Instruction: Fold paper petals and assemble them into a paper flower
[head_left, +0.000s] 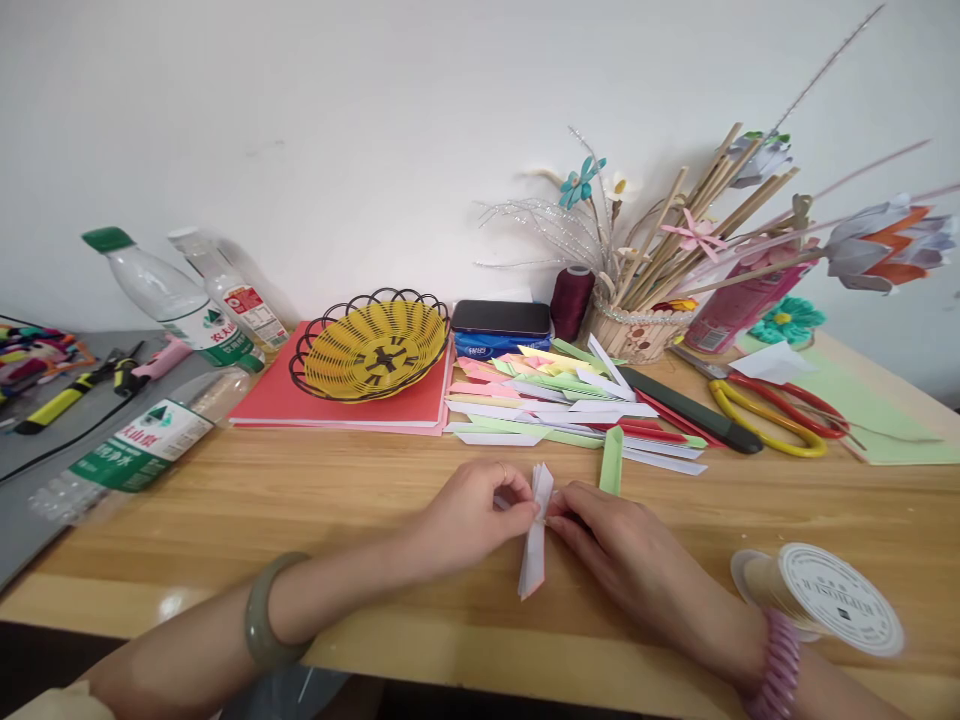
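Both my hands meet over the wooden table near its front edge. My left hand and my right hand pinch a bundle of folded white and pink paper strips from either side, holding it upright on edge. A single folded green strip lies just beyond my right hand. Behind it a pile of folded coloured paper strips is spread on the table.
A yellow wire basket sits on red card. Water bottles stand and lie at the left. Yellow-and-red scissors, a dark craft knife, a thread spool, a phone and a basket of sticks and paper flowers crowd the right.
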